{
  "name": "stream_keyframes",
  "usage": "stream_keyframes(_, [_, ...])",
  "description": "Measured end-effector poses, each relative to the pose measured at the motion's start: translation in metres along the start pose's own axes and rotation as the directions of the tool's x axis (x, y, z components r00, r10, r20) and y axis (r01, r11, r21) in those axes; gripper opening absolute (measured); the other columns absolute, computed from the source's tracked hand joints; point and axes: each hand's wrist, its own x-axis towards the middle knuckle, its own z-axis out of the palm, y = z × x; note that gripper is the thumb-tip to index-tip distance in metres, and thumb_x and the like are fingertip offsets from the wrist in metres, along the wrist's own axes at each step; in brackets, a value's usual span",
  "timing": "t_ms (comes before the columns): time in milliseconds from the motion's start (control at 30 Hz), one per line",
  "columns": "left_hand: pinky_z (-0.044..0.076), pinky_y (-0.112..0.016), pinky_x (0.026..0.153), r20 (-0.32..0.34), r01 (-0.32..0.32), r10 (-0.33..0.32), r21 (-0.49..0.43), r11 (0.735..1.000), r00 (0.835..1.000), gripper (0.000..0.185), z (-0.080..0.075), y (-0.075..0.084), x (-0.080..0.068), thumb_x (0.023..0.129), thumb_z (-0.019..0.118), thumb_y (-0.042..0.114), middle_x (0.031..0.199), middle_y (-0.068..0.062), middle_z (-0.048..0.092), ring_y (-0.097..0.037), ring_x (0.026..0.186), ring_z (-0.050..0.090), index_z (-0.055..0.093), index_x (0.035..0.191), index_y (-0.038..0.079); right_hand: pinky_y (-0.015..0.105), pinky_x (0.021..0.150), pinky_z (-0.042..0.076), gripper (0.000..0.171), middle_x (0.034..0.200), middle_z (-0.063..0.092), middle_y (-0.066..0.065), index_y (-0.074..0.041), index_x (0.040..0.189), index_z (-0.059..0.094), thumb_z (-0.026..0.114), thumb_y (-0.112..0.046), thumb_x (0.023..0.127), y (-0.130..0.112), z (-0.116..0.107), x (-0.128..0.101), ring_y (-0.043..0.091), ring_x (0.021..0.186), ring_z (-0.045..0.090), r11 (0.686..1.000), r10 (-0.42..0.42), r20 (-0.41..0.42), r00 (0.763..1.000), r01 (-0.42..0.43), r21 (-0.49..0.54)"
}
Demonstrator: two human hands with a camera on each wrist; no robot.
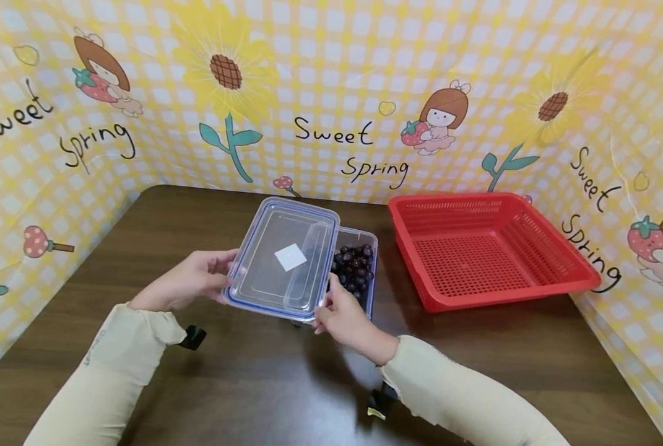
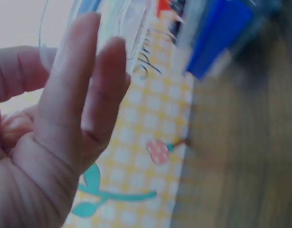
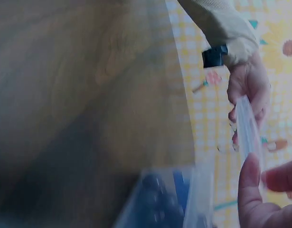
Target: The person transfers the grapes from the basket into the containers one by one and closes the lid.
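Holding a clear plastic lid (image 1: 283,263) between them, 2 hands work just above a dark wooden table (image 1: 253,384) in the head view. Nearest the camera are the cream sleeves (image 1: 114,359), each with a black strap at the wrist. The left hand (image 1: 189,285) pinches the lid's left edge, thumb on top and fingers beneath; the right hand (image 1: 345,319) grips its near right corner with curled fingers. The lid is lifted and tilted, its far edge higher, and hangs partly over a clear container (image 1: 359,272) that rests on the table.

That container holds dark round fruit (image 1: 355,269), probably grapes or blueberries. The lid is rectangular with rounded corners, transparent, edged by a blue seal, with a folded locking flap on its right side and a small white square sticker near the middle.

Only the left wrist view shows the left fingers (image 2: 84,95) from below, fairly straight against the lid's clear rim, with a blurred blue clip beyond. Only the right wrist view shows the lid edge-on, a thin pale strip between both hands, though it is heavily blurred.

Farther right on the table stands a red perforated basket (image 1: 532,217). Behind everything rises a yellow checked backdrop (image 1: 331,93) printed with sunflowers and "Sweet Spring".
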Motion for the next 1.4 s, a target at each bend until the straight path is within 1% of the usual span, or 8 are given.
stream_keyframes(167, [0.058, -0.037, 0.068, -0.057, -0.062, 0.057, -0.079, 0.995, 0.997, 0.061, 0.019, 0.011, 0.007, 0.089, 0.048, -0.011, 0.124, -0.037, 0.052, -0.018, 0.082, 0.069, 0.023, 0.145, -0.013, 0.032, 0.060, 0.057, 0.060, 0.099, 0.055, 0.024, 0.013, 0.146, 0.018, 0.043, 0.015, 0.092, 0.001, -0.024, -0.002, 0.018, 0.064, 0.061, 0.998, -0.062, -0.132, 0.989, 0.065, 0.019])
stream_keyframes(267, [0.058, -0.036, 0.067, -0.075, -0.095, 0.085, -0.131, 0.987, 0.994, 0.061, 0.029, 0.014, 0.008, 0.090, 0.048, -0.011, 0.124, -0.034, 0.054, -0.017, 0.083, 0.070, 0.023, 0.145, -0.013, 0.033, 0.065, 0.057, 0.063, 0.107, 0.056, 0.028, 0.015, 0.143, 0.027, 0.053, 0.018, 0.085, 0.000, -0.037, 0.004, 0.030, 0.074, 0.066, 0.969, -0.231, -0.218, 0.948, 0.203, -0.143])
stream_keyframes(400, [0.058, -0.033, 0.065, -0.042, -0.099, 0.093, -0.193, 0.976, 0.995, 0.059, 0.036, 0.018, 0.009, 0.090, 0.047, -0.012, 0.115, -0.019, 0.064, -0.017, 0.083, 0.070, 0.023, 0.144, -0.015, 0.035, 0.075, 0.056, 0.066, 0.117, 0.055, 0.027, 0.016, 0.136, 0.041, 0.070, 0.015, 0.076, 0.001, -0.056, 0.014, 0.034, 0.093, 0.066, 0.855, -0.431, -0.278, 0.858, 0.291, -0.429])
stream_keyframes(600, [0.057, -0.034, 0.070, 0.037, -0.100, 0.112, -0.238, 0.966, 0.993, 0.057, 0.034, 0.025, 0.006, 0.092, 0.049, -0.011, 0.104, -0.003, 0.069, -0.018, 0.085, 0.070, 0.023, 0.142, -0.017, 0.041, 0.087, 0.052, 0.058, 0.127, 0.056, 0.024, 0.011, 0.127, 0.056, 0.079, 0.004, 0.074, 0.004, -0.080, 0.020, 0.032, 0.111, 0.059, 0.672, -0.574, -0.219, 0.789, 0.302, -0.676])
stream_keyframes(900, [0.057, -0.035, 0.074, 0.039, -0.155, 0.174, -0.291, 0.944, 0.984, 0.053, 0.032, 0.037, 0.000, 0.095, 0.051, -0.003, 0.111, -0.002, 0.069, -0.019, 0.087, 0.070, 0.028, 0.141, -0.017, 0.042, 0.087, 0.051, 0.026, 0.110, 0.067, 0.022, 0.008, 0.097, 0.072, 0.079, 0.006, 0.072, 0.017, -0.090, 0.023, 0.034, 0.108, 0.062, 0.500, -0.785, -0.149, 0.601, 0.474, -0.725])
stream_keyframes(1167, [0.056, -0.032, 0.077, 0.052, -0.300, 0.344, -0.381, 0.874, 0.937, 0.045, 0.046, 0.049, 0.001, 0.102, 0.048, 0.013, 0.122, -0.004, 0.064, -0.018, 0.092, 0.067, 0.040, 0.143, -0.002, 0.020, 0.091, 0.047, 0.021, 0.102, 0.069, 0.023, 0.010, 0.089, 0.071, 0.078, 0.012, 0.070, 0.017, -0.093, 0.022, 0.031, 0.098, 0.067, 0.619, -0.776, -0.348, 0.526, 0.531, -0.578])
stream_keyframes(1333, [0.051, -0.030, 0.090, -0.101, -0.417, 0.418, 0.028, 0.908, 0.903, 0.056, 0.058, 0.045, 0.011, 0.093, 0.061, 0.003, 0.137, -0.014, 0.052, -0.025, 0.112, 0.059, 0.037, 0.142, -0.008, 0.016, 0.082, 0.050, 0.020, 0.098, 0.069, 0.024, 0.013, 0.092, 0.069, 0.075, 0.014, 0.073, 0.008, -0.093, 0.013, 0.010, 0.092, 0.066, 0.759, -0.651, -0.438, 0.620, 0.511, -0.403])
stream_keyframes(1400, [0.046, -0.030, 0.096, -0.173, -0.418, 0.463, 0.245, 0.875, 0.869, 0.059, 0.063, 0.041, 0.015, 0.087, 0.067, 0.000, 0.138, -0.021, 0.049, -0.031, 0.118, 0.055, 0.042, 0.140, -0.008, 0.015, 0.078, 0.050, 0.022, 0.096, 0.070, 0.024, 0.013, 0.096, 0.069, 0.074, 0.012, 0.075, 0.004, -0.091, 0.009, 0.001, 0.090, 0.064, 0.814, -0.581, -0.456, 0.675, 0.462, -0.353])
